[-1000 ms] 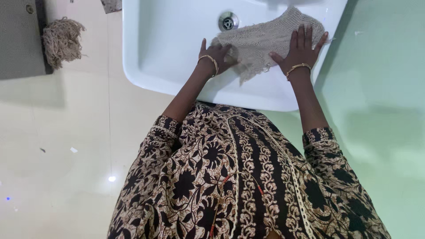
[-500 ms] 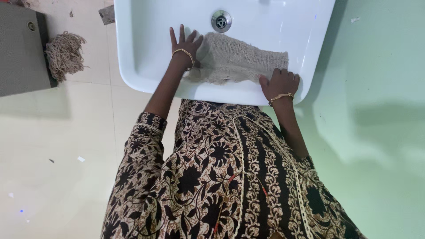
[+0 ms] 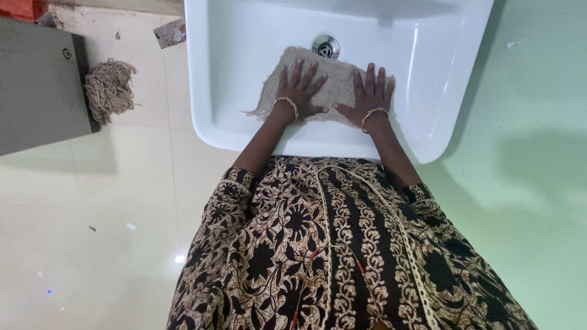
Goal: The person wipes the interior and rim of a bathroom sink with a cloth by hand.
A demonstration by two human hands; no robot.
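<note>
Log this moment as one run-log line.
left hand: flat on cloth | right hand: flat on cloth | cloth: spread in sink, touching drain | mop head: on floor, left

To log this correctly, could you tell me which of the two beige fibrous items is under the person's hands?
The flat beige woven cloth in the white sink, under both spread hands; the bundled beige string mop head lies on the floor.

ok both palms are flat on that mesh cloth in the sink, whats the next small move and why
Probably a short push of the cloth toward the drain. The left hand and right hand lie spread side by side on it, pressing it to the basin floor of the white sink, and its far edge already touches the drain, so a scrubbing stroke seems the natural move.
</note>
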